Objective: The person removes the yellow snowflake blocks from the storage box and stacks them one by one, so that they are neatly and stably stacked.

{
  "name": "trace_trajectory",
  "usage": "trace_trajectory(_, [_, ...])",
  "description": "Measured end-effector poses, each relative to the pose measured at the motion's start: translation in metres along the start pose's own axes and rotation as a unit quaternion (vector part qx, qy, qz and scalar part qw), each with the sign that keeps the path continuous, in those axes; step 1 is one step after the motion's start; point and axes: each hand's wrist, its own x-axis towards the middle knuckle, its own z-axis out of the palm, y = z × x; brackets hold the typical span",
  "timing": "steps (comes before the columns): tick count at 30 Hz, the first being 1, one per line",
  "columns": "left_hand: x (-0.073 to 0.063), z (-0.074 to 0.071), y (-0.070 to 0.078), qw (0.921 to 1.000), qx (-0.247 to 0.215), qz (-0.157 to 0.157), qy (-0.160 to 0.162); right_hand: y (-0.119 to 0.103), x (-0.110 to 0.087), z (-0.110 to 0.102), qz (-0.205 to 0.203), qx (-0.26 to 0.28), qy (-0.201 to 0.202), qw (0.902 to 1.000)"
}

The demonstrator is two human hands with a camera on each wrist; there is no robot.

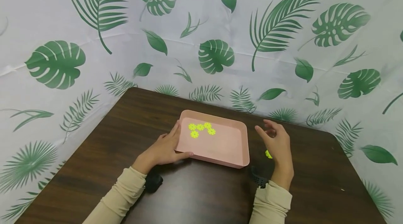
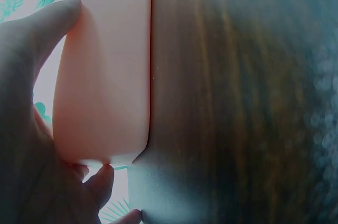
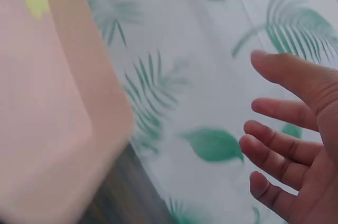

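A shallow pink tray [image 1: 220, 143] sits on the table, with several small bright yellow flower-shaped discs [image 1: 194, 134] lying in its left half. My left hand [image 1: 162, 149] rests against the tray's left end. Its fingers lie along that side, and the thumb touches the near edge; in the left wrist view the thumb [image 2: 63, 10] reaches the rim. To the right of the tray, my right hand [image 1: 278, 145] is raised over the table, fingers apart and loosely bent, holding nothing. Another yellow disc [image 1: 268, 154] lies beside that hand, partly hidden by it.
The dark brown wooden table [image 1: 94, 168] backs onto white cloth walls [image 1: 189, 24] printed with green leaves. A black strap [image 1: 259, 178] is on the right wrist, and a black device [image 1: 153, 182] shows by the left wrist. A tiny pale speck [image 1: 342, 189] lies at right.
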Motion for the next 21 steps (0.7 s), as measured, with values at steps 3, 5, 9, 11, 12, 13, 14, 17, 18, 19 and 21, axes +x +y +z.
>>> trace_trajectory(3, [0.001, 0.002, -0.001, 1.0000, 0.003, 0.003, -0.001, -0.010, 0.005, 0.018, -0.018, 0.012, -0.003, 0.9998])
trace_trajectory(5, [0.001, 0.003, -0.002, 1.0000, 0.004, 0.002, -0.002, -0.017, 0.008, 0.030, -0.026, 0.019, -0.010, 0.9994])
trace_trajectory(9, [0.000, 0.002, -0.001, 1.0000, 0.005, -0.002, -0.003, -0.034, 0.015, 0.059, -0.034, 0.038, -0.033, 0.9982])
trace_trajectory(11, [-0.001, 0.001, -0.001, 1.0000, 0.006, -0.001, -0.001, -0.043, 0.017, 0.075, -0.039, 0.048, -0.048, 0.9969])
trace_trajectory(12, [-0.001, 0.001, -0.001, 1.0000, 0.006, -0.001, 0.000, -0.047, 0.019, 0.084, -0.042, 0.048, -0.055, 0.9965])
trace_trajectory(13, [-0.001, 0.000, -0.001, 1.0000, 0.007, -0.001, 0.000, -0.051, 0.020, 0.092, -0.047, 0.050, -0.064, 0.9956])
trace_trajectory(14, [-0.002, -0.001, -0.001, 1.0000, 0.008, -0.001, 0.001, -0.053, 0.020, 0.101, -0.051, 0.051, -0.073, 0.9948])
trace_trajectory(17, [-0.003, -0.002, -0.001, 1.0000, 0.009, -0.003, -0.001, -0.059, 0.022, 0.124, -0.069, 0.050, -0.096, 0.9917])
trace_trajectory(18, [-0.002, -0.002, -0.001, 0.9999, 0.012, -0.003, -0.002, -0.061, 0.022, 0.130, -0.072, 0.048, -0.102, 0.9910])
trace_trajectory(19, [-0.002, -0.002, -0.001, 0.9999, 0.013, -0.003, -0.002, -0.062, 0.023, 0.136, -0.079, 0.049, -0.108, 0.9899])
trace_trajectory(21, [-0.002, -0.003, -0.002, 0.9999, 0.016, -0.003, 0.000, -0.066, 0.023, 0.147, -0.089, 0.045, -0.118, 0.9880])
